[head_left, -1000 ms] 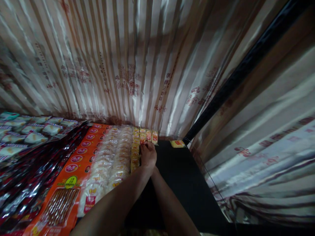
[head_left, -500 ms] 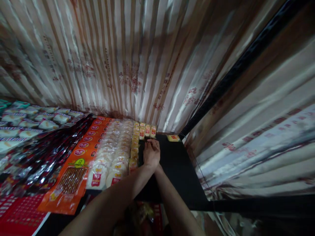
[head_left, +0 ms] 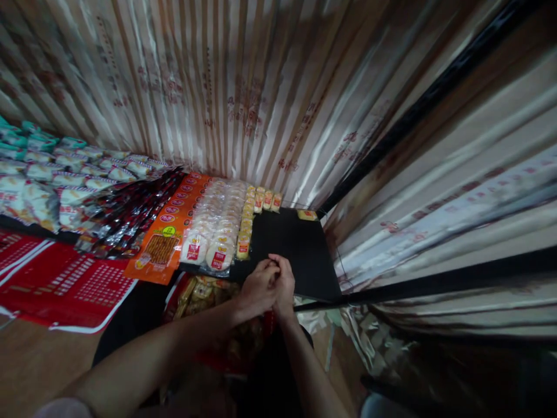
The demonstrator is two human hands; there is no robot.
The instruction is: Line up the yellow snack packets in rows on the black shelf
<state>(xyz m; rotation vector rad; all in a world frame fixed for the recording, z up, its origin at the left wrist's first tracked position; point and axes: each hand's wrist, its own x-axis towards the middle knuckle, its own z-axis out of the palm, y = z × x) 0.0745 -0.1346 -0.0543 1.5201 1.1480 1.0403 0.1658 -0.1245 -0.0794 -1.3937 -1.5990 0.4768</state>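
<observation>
My left hand [head_left: 257, 288] and my right hand [head_left: 285, 284] are close together over the front edge of a black shelf [head_left: 300, 249]. Both have bent fingers that meet; whatever lies between them is hidden. Just beyond, small yellow wrapped snack packets [head_left: 243, 245] form a column running to the back, with a short row of upright packets [head_left: 267, 201] along the curtain. One more yellow packet [head_left: 307, 215] lies alone at the back right corner. Below my left forearm sits an open bag of yellow-wrapped packets [head_left: 204, 290], partly covered by my arms.
Left of the yellow column stand rows of round white crackers [head_left: 218, 253] in clear wrappers. Farther left are orange snack packs [head_left: 162, 247], dark shiny packets [head_left: 126, 217] and white bags [head_left: 41, 200]. A red cloth [head_left: 73, 284] hangs in front. A black pole [head_left: 391, 133] slants at right.
My hands have drawn back from the rear packets to the shelf's front edge and come together. The view has tilted lower, bringing the bag below into sight.
</observation>
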